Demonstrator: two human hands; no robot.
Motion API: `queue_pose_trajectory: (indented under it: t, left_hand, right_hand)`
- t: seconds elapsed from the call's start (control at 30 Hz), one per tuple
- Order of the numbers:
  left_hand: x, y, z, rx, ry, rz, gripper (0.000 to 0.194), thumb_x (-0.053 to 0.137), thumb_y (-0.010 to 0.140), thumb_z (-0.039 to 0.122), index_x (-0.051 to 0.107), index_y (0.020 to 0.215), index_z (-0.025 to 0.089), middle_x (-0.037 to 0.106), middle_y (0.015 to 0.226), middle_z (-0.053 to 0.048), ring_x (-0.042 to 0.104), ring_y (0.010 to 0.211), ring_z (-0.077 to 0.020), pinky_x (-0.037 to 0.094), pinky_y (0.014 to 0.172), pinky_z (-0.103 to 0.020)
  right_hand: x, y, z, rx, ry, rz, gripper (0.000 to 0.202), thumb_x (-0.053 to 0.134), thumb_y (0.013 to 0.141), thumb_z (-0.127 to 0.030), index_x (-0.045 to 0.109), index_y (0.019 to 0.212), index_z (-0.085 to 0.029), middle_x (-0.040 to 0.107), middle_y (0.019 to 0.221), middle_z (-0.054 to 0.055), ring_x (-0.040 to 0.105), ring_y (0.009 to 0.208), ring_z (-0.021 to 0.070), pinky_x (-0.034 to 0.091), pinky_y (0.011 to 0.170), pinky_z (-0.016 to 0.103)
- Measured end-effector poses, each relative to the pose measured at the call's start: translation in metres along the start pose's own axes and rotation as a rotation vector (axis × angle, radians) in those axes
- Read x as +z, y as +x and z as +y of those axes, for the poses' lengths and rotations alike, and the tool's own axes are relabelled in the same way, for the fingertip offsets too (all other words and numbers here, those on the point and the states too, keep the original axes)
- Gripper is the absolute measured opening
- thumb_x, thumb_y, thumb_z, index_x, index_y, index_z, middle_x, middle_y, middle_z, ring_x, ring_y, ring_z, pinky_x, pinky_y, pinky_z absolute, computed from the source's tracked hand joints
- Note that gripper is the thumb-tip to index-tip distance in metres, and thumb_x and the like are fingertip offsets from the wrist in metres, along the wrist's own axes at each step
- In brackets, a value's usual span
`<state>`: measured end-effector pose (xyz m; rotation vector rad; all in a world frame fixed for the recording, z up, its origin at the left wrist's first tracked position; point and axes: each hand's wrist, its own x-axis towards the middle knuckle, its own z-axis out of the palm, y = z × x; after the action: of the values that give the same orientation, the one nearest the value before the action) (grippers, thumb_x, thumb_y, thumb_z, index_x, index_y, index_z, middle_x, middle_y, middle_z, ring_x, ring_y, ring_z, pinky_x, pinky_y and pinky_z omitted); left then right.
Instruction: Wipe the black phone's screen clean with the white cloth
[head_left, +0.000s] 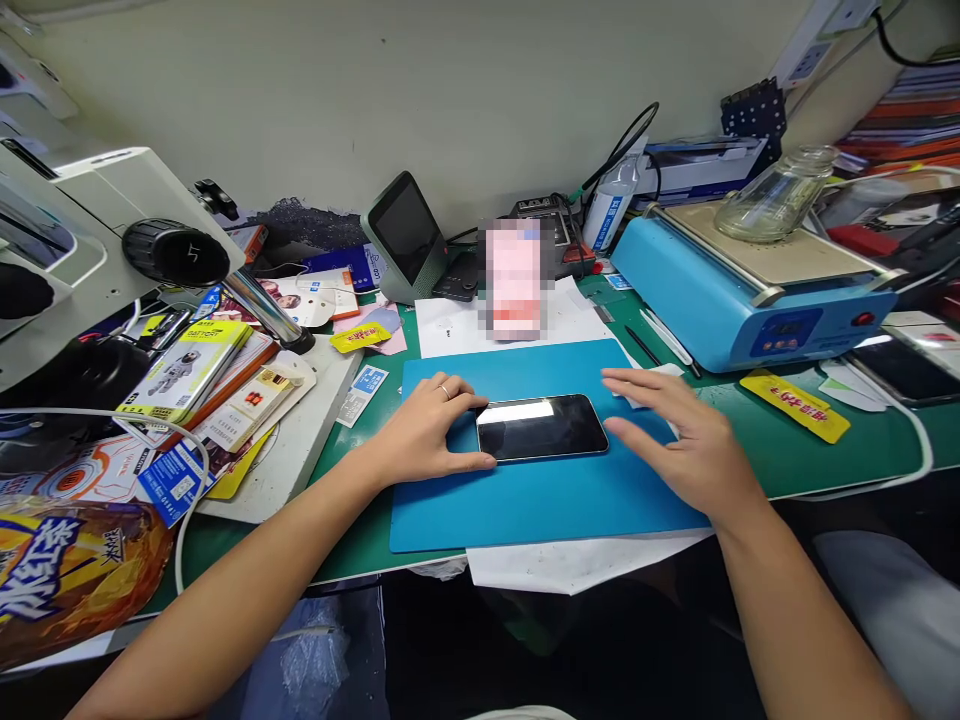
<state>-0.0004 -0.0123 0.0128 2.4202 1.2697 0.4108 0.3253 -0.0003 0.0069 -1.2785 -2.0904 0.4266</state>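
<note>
A black-screened phone (543,430) lies sideways on a blue mat (525,510), its glass reflecting light. My left hand (435,430), with a ring on one finger, grips the phone's left end between thumb and fingers. Just off the phone's right end, my right hand (682,435) is spread with thumb and fingers apart, holding nothing. White paper (450,325) sticks out from behind the mat, and more shows under its front edge.
A blue heating machine (720,300) carries a glass jar (776,195) at the right. Boxes (187,370) and a microscope stand (270,310) are on the left. A tea bottle (82,570) lies front left. A yellow packet (795,405) lies right of my right hand.
</note>
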Motion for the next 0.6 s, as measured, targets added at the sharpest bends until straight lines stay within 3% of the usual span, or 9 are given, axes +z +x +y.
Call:
queue_pose_trajectory:
  t: [0.07,0.1,0.2,0.27,0.4,0.5,0.6]
  left_hand:
    - [0.0,0.0,0.0,0.002,0.001,0.001,0.069,0.068,0.084,0.067,0.06,0.134,0.021,0.061,0.123,-0.011,0.053,0.111,-0.0303,0.045,0.097,-0.047]
    - [0.0,0.0,0.0,0.003,0.002,0.0,0.069,0.067,0.084,0.068,0.06,0.134,0.021,0.061,0.123,-0.011,0.053,0.111,-0.0304,0.045,0.097,-0.047]
    - [0.001,0.0,-0.001,-0.005,0.003,-0.005,0.069,0.067,0.083,0.069,0.06,0.134,0.023,0.061,0.125,-0.011,0.053,0.112,-0.0311,0.045,0.097,-0.048]
    - [0.001,0.0,-0.001,-0.011,0.004,-0.006,0.069,0.068,0.083,0.069,0.06,0.134,0.024,0.061,0.126,-0.011,0.053,0.113,-0.0315,0.045,0.098,-0.048]
    - [0.002,0.0,-0.002,-0.005,0.008,-0.005,0.07,0.067,0.083,0.069,0.06,0.134,0.023,0.06,0.125,-0.011,0.052,0.112,-0.0311,0.045,0.098,-0.048]
    - [0.002,0.0,-0.003,-0.009,0.006,-0.004,0.07,0.067,0.083,0.069,0.06,0.134,0.021,0.06,0.125,-0.011,0.052,0.112,-0.0307,0.045,0.098,-0.047]
    - [0.002,0.0,-0.002,-0.015,-0.004,-0.005,0.07,0.068,0.082,0.069,0.061,0.134,0.022,0.06,0.126,-0.011,0.052,0.113,-0.0311,0.046,0.097,-0.047]
  right_hand:
    - [-0.004,-0.001,0.003,-0.001,-0.088,0.181,0.038,0.058,0.095,-0.048,0.068,0.128,-0.033,0.067,0.132,0.008,0.059,0.126,0.0339,0.049,0.108,0.054]
    - [-0.007,-0.001,0.005,0.016,-0.142,0.199,0.041,0.058,0.094,-0.048,0.067,0.13,-0.032,0.067,0.131,0.009,0.057,0.127,0.0356,0.049,0.107,0.055]
    - [-0.009,0.002,0.017,0.098,-0.25,0.055,0.049,0.057,0.092,-0.052,0.065,0.134,-0.029,0.064,0.132,0.011,0.054,0.127,0.0399,0.05,0.102,0.057]
    - [-0.008,0.004,0.025,0.135,-0.262,-0.036,0.045,0.053,0.093,-0.053,0.069,0.127,-0.028,0.066,0.128,0.012,0.058,0.121,0.0387,0.051,0.099,0.057]
    - [-0.004,0.009,0.032,0.133,-0.254,-0.033,0.04,0.046,0.097,-0.05,0.077,0.104,-0.026,0.069,0.115,0.011,0.064,0.108,0.0342,0.054,0.092,0.053]
    - [-0.004,0.011,0.022,0.123,-0.264,-0.002,0.039,0.044,0.098,-0.047,0.076,0.098,-0.024,0.072,0.106,0.012,0.066,0.102,0.0333,0.055,0.086,0.052]
    - [0.0,0.009,-0.006,0.078,-0.24,0.062,0.034,0.045,0.1,-0.044,0.074,0.101,-0.026,0.073,0.106,0.01,0.066,0.102,0.0318,0.055,0.087,0.05]
